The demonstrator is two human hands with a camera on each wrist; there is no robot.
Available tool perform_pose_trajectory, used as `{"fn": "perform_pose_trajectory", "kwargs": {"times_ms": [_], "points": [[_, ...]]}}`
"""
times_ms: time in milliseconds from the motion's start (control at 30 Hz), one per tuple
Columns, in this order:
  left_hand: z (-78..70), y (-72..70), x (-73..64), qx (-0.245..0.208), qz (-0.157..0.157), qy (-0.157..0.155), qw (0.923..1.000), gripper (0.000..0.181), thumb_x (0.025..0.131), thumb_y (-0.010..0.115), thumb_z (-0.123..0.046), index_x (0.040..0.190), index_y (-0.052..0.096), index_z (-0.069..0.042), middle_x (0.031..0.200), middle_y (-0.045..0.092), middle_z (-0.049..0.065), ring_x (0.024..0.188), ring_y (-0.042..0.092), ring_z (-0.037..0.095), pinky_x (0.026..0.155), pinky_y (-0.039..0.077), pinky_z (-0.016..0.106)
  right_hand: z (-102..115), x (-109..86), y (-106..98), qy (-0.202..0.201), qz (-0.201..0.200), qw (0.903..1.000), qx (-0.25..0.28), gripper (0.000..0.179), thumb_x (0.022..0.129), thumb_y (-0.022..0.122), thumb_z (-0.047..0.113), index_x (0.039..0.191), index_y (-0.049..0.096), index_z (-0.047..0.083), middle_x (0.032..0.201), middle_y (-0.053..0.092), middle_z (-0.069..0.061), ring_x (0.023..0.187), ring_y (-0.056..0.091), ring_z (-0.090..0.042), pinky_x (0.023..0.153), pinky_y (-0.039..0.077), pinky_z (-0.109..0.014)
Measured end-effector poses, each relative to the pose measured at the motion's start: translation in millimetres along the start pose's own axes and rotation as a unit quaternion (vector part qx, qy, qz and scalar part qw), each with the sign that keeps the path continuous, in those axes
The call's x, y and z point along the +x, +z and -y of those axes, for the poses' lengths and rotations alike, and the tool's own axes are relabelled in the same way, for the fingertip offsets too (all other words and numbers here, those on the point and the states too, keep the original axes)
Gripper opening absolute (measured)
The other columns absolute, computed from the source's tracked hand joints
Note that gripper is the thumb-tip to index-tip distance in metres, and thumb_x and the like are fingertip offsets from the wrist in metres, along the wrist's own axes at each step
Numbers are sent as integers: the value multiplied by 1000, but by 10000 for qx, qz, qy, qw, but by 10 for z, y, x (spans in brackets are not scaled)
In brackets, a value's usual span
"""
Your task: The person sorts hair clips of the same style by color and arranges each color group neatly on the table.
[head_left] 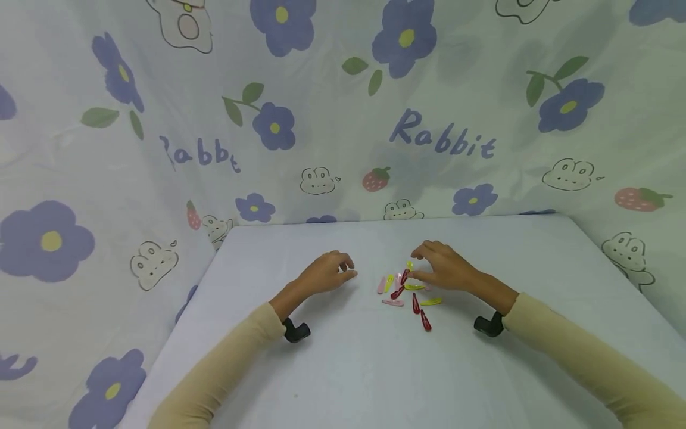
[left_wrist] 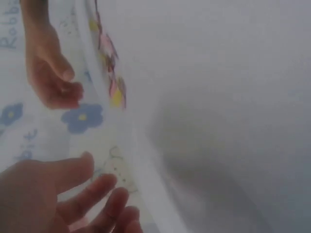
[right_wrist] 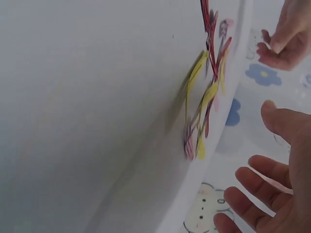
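Several snap hair clips lie loosely grouped on the white table (head_left: 343, 363), among them a red clip (head_left: 426, 320), a yellow clip (head_left: 431, 301) and a pink clip (head_left: 393, 302). My right hand (head_left: 447, 268) hovers at the group's right side, its fingers loosely bent and holding nothing; it overlaps some clips in the head view. To the left of the clips is my left hand (head_left: 328, 273), fingers relaxed, with nothing in it. In the right wrist view a yellow clip (right_wrist: 194, 73) stands out beside the right hand's spread fingers (right_wrist: 260, 170).
A white cloth (head_left: 343, 101) printed with flowers, rabbits and strawberries hangs behind the table and along its sides. Each wrist carries a black camera, one on the left (head_left: 296, 331) and one on the right (head_left: 489, 325).
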State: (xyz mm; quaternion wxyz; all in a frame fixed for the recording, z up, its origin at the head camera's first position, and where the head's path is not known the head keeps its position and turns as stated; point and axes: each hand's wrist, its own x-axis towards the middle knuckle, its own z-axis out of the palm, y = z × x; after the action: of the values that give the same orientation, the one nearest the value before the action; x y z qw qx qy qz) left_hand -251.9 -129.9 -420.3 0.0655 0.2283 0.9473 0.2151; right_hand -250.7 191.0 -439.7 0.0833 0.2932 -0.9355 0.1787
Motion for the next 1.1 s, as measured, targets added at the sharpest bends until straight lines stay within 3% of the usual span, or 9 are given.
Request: {"fn": "perform_pose_trajectory", "kwargs": {"times_ms": [167, 500, 667, 900, 1100], "points": [[-167, 151, 77, -125, 284, -180, 9994, 22, 96, 67, -34, 96, 67, -12, 82, 62, -1, 74, 54, 13, 64, 45, 27, 67, 109, 110, 9, 332, 9994, -40, 45, 85, 78, 42, 114, 69, 9, 104, 64, -2, 101, 58, -22, 90, 49, -44], [-398, 381, 214, -195, 639, -617, 9959, 34, 92, 69, -46, 85, 66, -12, 69, 58, -3, 63, 50, 10, 55, 40, 26, 127, 312, 244, 47, 938, 9951, -308, 40, 84, 79, 46, 102, 70, 12, 90, 61, 4, 84, 52, -15, 77, 44, -33], [-440, 421, 254, -102, 702, -890, 9935, 37, 88, 74, -46, 84, 65, -10, 71, 59, 0, 64, 51, 12, 56, 41, 27, 128, 341, 274, 147, 1126, 9933, -224, 34, 84, 79, 44, 98, 69, 16, 86, 59, 6, 84, 49, -15, 78, 39, -36], [-431, 454, 285, 56, 907, -825, 9924, 31, 88, 75, -39, 89, 70, -8, 77, 63, -1, 68, 53, 12, 59, 43, 26, 130, 355, 270, 392, 1369, 9897, 111, 22, 88, 77, 37, 91, 66, 18, 83, 56, 6, 86, 48, -17, 79, 36, -37], [-447, 437, 278, 96, 927, -951, 9911, 29, 88, 76, -34, 94, 71, -6, 83, 67, 1, 71, 56, 14, 62, 45, 27, 148, 367, 273, 332, 1393, 9893, 289, 21, 89, 77, 33, 89, 63, 16, 85, 56, 3, 87, 47, -18, 79, 36, -38]]}}
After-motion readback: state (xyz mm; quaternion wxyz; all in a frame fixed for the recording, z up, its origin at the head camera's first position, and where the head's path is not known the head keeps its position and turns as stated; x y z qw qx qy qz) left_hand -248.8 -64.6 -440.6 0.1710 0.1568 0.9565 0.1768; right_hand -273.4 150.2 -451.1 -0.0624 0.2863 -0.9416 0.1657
